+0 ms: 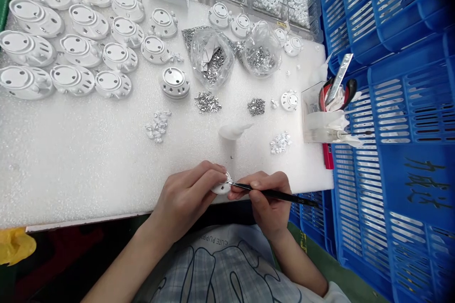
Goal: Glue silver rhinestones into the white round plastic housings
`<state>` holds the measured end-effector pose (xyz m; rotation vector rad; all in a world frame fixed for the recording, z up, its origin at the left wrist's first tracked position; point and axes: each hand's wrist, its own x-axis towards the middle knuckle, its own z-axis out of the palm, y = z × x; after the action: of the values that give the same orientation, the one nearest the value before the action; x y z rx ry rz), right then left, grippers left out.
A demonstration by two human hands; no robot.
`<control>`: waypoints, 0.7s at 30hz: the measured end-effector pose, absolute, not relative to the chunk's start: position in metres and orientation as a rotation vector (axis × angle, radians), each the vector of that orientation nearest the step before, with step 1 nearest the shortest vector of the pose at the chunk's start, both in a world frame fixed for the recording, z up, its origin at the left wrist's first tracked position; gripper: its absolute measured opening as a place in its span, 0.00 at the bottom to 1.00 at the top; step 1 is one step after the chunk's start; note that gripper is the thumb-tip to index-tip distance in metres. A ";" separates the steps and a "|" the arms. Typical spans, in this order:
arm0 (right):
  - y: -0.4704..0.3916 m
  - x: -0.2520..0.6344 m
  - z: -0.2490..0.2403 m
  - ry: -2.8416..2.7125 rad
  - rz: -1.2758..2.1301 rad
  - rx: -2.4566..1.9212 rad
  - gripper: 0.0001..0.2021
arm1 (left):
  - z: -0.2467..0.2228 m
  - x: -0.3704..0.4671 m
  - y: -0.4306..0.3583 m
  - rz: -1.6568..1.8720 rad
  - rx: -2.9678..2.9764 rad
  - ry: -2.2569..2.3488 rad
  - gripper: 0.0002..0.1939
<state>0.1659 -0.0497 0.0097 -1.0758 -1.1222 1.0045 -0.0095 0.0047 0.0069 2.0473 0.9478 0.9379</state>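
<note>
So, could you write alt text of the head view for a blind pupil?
A person's left hand holds a small white part while the right hand holds a slim black tool to it. Rows of white parts, metal pieces and plastic bags lie beyond on a white foam board, beside blue crates.

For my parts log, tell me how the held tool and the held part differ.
The tool is black with a silvery tip; the part is white. The tool is long and slim; the part is rounded and broader. The tool is in the right hand, the part in the left hand. Both are held, tip against or near part.
</note>
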 end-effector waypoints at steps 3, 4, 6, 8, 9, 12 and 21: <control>-0.050 0.167 0.009 -1.036 1.029 -1.072 0.03 | 0.008 -0.009 0.006 0.939 2.015 0.957 0.10; -0.051 0.169 0.009 -1.011 1.018 -1.086 0.04 | 0.009 -0.009 0.006 0.939 1.997 0.963 0.10; -0.053 0.174 0.009 -0.980 0.973 -1.130 0.04 | 0.009 -0.009 0.006 0.946 1.975 0.962 0.11; -0.054 0.178 0.009 -0.996 0.942 -1.163 0.05 | 0.010 -0.010 0.006 0.946 1.968 0.962 0.12; -0.055 0.179 0.009 -1.012 0.939 -1.169 0.05 | 0.009 -0.010 0.006 0.945 1.967 0.963 0.13; -0.054 0.178 0.011 -1.073 0.952 -1.165 0.04 | 0.009 -0.011 0.006 0.941 1.965 0.963 0.13; -0.049 0.187 0.013 -1.125 1.091 -1.146 0.07 | 0.007 -0.010 0.005 0.921 1.966 0.970 0.10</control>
<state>0.1872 -0.0494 0.0131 -1.1458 -1.1255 1.0908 -0.0103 0.0047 0.0067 1.9662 0.9697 0.9207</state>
